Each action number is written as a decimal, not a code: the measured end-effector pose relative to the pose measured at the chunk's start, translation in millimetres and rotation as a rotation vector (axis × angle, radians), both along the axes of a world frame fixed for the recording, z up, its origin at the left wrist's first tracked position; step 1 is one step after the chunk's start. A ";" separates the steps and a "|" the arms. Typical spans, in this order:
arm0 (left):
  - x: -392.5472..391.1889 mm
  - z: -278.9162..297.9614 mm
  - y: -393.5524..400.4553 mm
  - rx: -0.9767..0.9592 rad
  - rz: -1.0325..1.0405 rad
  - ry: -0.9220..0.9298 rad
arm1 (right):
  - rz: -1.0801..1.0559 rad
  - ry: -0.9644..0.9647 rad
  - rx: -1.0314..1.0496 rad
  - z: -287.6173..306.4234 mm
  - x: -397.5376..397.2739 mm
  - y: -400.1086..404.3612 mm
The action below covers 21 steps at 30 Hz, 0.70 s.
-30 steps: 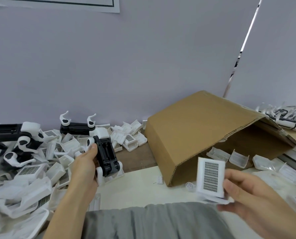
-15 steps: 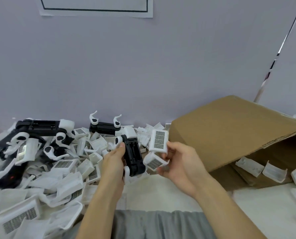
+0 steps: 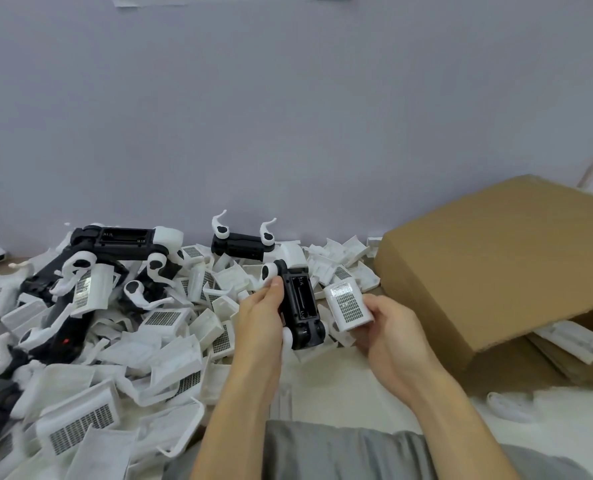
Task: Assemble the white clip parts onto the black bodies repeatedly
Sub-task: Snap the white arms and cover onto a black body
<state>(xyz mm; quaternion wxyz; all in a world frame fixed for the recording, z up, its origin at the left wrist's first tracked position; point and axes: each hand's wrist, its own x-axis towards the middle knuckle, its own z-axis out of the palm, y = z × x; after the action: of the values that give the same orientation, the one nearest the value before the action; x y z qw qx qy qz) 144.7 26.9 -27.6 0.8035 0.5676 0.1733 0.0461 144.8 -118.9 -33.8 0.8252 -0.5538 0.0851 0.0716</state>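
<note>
Near the counter's middle, left hand (image 3: 259,318) grips black body (image 3: 301,306); right hand (image 3: 390,332) holds white clip (image 3: 347,305) just beside it, which next needs aligning and pressing on.

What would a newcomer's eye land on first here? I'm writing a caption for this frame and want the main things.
First, the two hands at centre: the left hand grips a black body, and the right hand holds a white clip part just beside it, not yet fitted. Next, the heap of loose white parts sprawling across the left, with assembled black units on top near the wall. At right lies a tipped cardboard box.
</note>
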 end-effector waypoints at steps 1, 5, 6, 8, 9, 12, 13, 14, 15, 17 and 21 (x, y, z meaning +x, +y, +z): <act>0.2 -0.3 0.0 0.002 -0.003 0.001 | -0.001 -0.015 -0.045 -0.4 0.5 -1.4; -0.7 0.3 -0.3 -0.004 -0.003 -0.011 | 0.022 -0.068 -0.157 0.9 2.7 -8.6; -1.6 1.1 -0.5 -0.011 -0.001 -0.011 | 0.043 -0.089 -0.181 1.5 2.9 -11.0; -2.2 1.9 -0.3 -0.027 0.017 0.001 | 0.077 -0.136 -0.283 3.9 4.5 -18.8; -2.1 1.8 0.1 -0.038 0.027 0.007 | 0.080 -0.156 -0.349 5.6 5.6 -23.7; -0.8 1.2 0.8 -0.068 0.036 0.017 | 0.084 -0.218 -0.413 11.2 7.0 -37.0; -0.7 1.2 0.8 -0.072 0.034 0.017 | 0.097 -0.222 -0.358 12.9 6.9 -40.1; -0.5 1.2 0.6 -0.070 0.029 0.010 | 0.114 -0.216 -0.272 14.7 6.0 -41.6; -0.3 1.3 0.2 -0.064 0.023 0.000 | 0.129 -0.207 -0.181 16.3 4.7 -42.0; -1.1 1.5 -0.3 -0.045 0.013 -0.017 | 0.143 -0.199 -0.067 19.8 2.0 -40.3; -0.3 0.5 -0.6 -0.006 -0.015 -0.031 | 0.103 -0.190 -0.063 22.4 1.7 -36.5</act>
<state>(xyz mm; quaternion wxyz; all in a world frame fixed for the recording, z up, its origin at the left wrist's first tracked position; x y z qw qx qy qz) 144.4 26.4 -27.1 0.8082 0.5656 0.1566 0.0484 146.4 -155.4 -11.4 0.8069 -0.5875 -0.0199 0.0586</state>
